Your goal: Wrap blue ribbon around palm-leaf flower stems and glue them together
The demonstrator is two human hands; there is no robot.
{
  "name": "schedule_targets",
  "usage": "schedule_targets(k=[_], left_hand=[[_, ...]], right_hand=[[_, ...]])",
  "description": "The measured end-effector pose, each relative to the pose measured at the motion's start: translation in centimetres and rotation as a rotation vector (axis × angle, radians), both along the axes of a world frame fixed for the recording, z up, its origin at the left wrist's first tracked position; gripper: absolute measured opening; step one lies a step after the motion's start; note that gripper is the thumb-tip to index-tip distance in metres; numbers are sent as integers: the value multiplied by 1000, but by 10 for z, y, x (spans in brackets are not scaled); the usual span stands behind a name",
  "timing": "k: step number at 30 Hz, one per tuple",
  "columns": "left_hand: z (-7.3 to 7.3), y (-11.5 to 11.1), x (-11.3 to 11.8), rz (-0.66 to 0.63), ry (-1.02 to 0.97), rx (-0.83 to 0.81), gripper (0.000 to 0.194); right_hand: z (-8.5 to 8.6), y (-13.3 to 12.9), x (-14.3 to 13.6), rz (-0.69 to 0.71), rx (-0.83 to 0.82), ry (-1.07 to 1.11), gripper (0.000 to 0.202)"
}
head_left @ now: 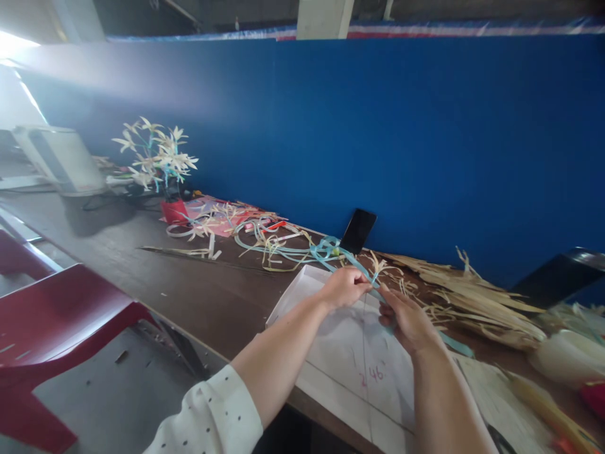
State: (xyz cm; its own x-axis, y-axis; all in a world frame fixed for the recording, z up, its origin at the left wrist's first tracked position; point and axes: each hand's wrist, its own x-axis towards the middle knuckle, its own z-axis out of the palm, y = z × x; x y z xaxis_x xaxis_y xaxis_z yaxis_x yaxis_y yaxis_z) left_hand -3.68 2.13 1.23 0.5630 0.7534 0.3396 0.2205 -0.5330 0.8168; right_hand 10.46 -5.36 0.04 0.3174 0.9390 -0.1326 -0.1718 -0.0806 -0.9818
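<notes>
Over a white shallow box lid (331,359), my two hands meet fingertip to fingertip at the base of a small pale dried-leaf flower (378,263). My left hand (347,287) is closed in a pinch at the flower's base, where a light blue ribbon (352,257) runs past its fingers. My right hand (401,315) is closed too, its thumb and fingers pinching the ribbon just under the flower. Part of the ribbon shows below and beyond the right hand. The exact spot of the grip is hidden by the fingers.
A phone (359,231) leans on the blue partition (425,126). Dried husk strips (472,296) lie at right, ribbon loops and scraps (278,243) at left. A red pot (174,212) holds finished pale flowers (163,151). A red chair (70,309) stands left of the table.
</notes>
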Motion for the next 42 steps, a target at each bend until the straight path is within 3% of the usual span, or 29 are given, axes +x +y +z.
schedule_targets(k=[4, 8, 16, 21, 26, 31, 35, 42], left_hand=[[0, 0, 0, 10, 15, 30, 20], [-2, 0, 2, 22, 30, 53, 19], [-5, -1, 4, 67, 31, 57, 18], [-6, -4, 6, 110, -5, 20, 17], [-3, -4, 4, 121, -71, -87, 16], [-4, -2, 2, 85, -73, -290, 20], [-7, 2, 1, 42, -119, -361, 26], [-5, 6, -2, -171, -244, -570, 45]], right_hand=[[0, -1, 1, 26, -15, -120, 39], [-3, -1, 6, -61, -39, -354, 39], [-8, 0, 5, -147, -63, -443, 47], [7, -4, -6, -166, -58, -675, 44], [21, -9, -17, -172, -38, -769, 37], [23, -9, -22, -214, -57, -782, 42], [18, -7, -20, -237, -45, -724, 43], [-1, -1, -9, -192, -39, -358, 40]])
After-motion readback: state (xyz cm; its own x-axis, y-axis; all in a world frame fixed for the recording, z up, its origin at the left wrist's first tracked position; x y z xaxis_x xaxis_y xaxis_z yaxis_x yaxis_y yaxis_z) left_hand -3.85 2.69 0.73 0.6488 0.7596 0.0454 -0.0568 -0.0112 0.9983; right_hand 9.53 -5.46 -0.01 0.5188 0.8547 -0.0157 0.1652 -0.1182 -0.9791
